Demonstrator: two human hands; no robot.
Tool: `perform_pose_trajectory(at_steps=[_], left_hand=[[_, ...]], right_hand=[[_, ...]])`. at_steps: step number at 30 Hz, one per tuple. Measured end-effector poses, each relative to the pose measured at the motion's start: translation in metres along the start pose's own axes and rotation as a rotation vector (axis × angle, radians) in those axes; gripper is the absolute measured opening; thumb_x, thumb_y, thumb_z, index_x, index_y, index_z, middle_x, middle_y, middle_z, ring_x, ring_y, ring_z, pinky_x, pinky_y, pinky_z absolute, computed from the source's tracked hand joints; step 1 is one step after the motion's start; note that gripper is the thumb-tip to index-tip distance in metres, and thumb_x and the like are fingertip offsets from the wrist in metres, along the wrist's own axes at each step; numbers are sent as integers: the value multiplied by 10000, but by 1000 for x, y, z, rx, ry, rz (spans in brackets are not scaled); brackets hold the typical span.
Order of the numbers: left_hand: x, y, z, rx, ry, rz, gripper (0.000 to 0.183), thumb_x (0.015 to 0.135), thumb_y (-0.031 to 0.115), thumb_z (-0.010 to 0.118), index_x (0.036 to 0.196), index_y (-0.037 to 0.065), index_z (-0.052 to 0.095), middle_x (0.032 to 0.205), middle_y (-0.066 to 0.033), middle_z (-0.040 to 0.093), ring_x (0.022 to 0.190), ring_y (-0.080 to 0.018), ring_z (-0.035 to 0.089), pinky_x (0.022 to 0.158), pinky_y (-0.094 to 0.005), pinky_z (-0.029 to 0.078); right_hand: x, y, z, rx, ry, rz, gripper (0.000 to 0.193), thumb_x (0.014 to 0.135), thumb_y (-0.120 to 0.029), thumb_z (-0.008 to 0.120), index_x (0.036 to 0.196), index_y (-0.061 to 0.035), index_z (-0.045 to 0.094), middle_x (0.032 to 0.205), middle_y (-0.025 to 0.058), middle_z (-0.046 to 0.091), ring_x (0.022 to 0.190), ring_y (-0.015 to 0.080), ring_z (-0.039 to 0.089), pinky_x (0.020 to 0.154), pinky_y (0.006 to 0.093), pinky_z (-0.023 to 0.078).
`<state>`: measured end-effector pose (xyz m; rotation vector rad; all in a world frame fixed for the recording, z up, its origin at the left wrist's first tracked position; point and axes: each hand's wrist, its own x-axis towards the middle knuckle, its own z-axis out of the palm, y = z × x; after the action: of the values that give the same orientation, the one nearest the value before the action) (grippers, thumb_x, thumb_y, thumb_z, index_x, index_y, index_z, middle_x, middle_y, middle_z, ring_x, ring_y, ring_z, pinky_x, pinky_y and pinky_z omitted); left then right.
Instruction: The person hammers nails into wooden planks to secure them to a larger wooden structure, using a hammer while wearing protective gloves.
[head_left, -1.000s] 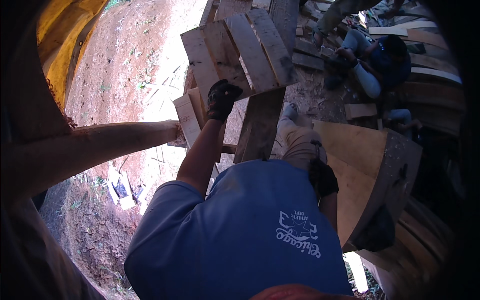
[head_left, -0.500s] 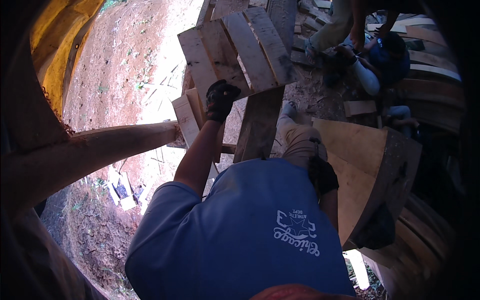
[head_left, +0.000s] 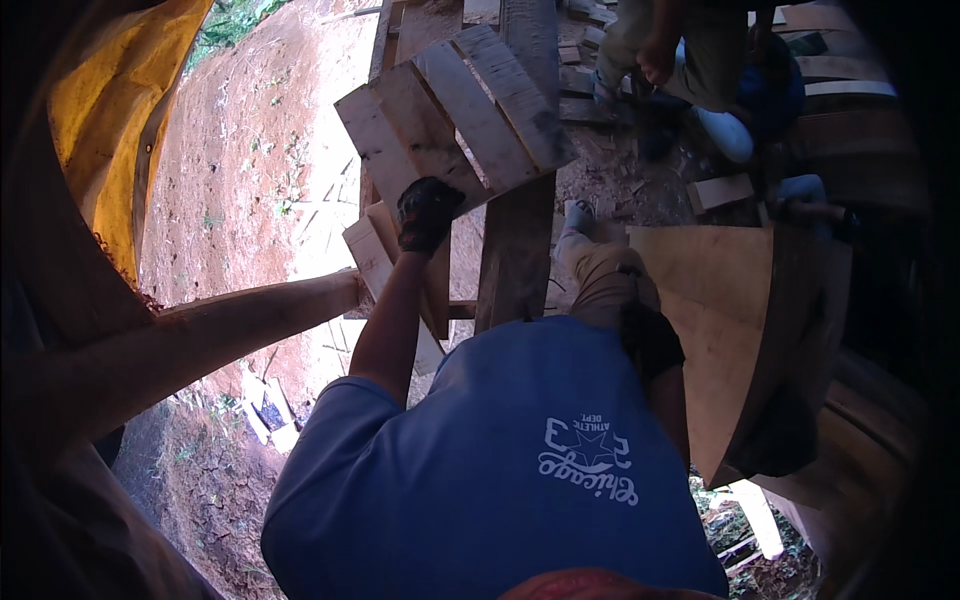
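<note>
My left hand (head_left: 428, 213), in a black glove, is closed round the near edge of a slatted wooden panel (head_left: 418, 122). The panel is made of several flat boards with narrow gaps and lies tilted across a wooden bench (head_left: 513, 255). My right hand (head_left: 650, 340), also gloved in black, is down by my right thigh. Its fingers are in shadow, and whether anything is in them does not show. Under the panel's near left side, loose boards (head_left: 380, 255) lean at a slant.
A large plywood box (head_left: 715, 330) stands close on my right. A thick wooden pole (head_left: 230, 315) crosses on the left, below a yellow sheet (head_left: 115, 120). Ahead on the right, a co-worker (head_left: 640, 60) stands near other people amid scattered boards.
The view has shifted slightly, so the panel and my left hand appear a little lower and further left. My left hand keeps its hold. The standing co-worker has moved left.
</note>
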<state>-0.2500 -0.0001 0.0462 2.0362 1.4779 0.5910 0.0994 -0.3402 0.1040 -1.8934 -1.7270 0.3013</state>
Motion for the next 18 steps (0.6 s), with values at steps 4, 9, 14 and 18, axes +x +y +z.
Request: perform_pose_trajectory(at_steps=[4,9,14,18], left_hand=[[-6,7,-1,-5,42,-10,222,857,306,852,888,93,800,937,-158,761,971,-382,744,888,-512,566],[-9,28,-8,-75,39,-61,218,863,287,857,904,79,803,952,-151,765,979,-383,740,887,-501,565],[0,29,-2,-160,12,-53,249,875,325,850,924,83,818,962,-150,766,971,-383,735,887,-498,561],[11,37,13,-65,32,91,263,877,349,846,903,89,819,961,-154,762,969,-388,731,883,-513,559]], right_hand=[[2,-14,-6,28,112,135,340,1059,-224,649,740,-227,533,610,-76,392,467,90,377,433,256,308],[12,-31,-20,572,-161,786,351,1075,-232,637,740,-231,529,608,-80,401,467,87,382,433,254,316],[11,-29,-22,764,-191,989,304,1091,-235,626,797,-208,550,629,-79,432,485,87,410,451,247,343],[-53,49,18,696,-218,835,125,1114,-178,595,1051,-103,673,737,-76,529,586,83,511,531,228,431]])
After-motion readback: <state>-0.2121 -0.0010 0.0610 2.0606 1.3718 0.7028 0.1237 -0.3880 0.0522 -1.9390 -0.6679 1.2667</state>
